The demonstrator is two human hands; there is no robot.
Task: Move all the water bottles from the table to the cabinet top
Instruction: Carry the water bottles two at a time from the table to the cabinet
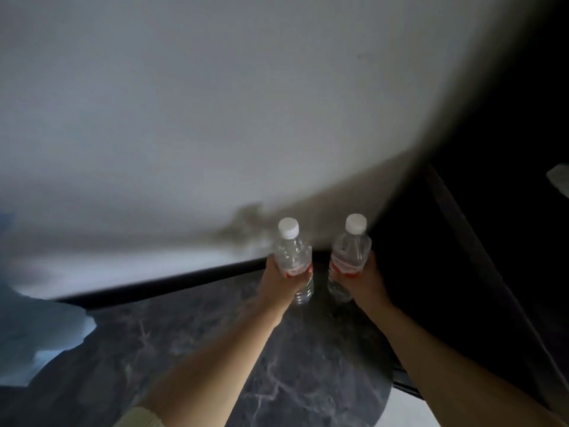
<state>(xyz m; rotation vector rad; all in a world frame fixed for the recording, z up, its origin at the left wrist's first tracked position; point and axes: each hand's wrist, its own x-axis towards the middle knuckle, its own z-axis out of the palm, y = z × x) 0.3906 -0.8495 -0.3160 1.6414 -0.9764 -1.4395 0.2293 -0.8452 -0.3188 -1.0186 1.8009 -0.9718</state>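
Two clear water bottles with white caps and red labels stand upright side by side at the far corner of a dark marbled surface [191, 340]. My left hand [278, 280] grips the left bottle [292, 257] around its middle. My right hand [368, 280] grips the right bottle [349, 254] the same way. Both arms reach forward from the bottom of the frame. The bottles' bases are at or just above the surface; I cannot tell if they touch it.
A pale wall [215, 118] rises behind the surface, edged by a black strip [172, 280]. A dark panel [492, 241] closes off the right side. Something bluish-white and blurred [40, 328] lies at the left.
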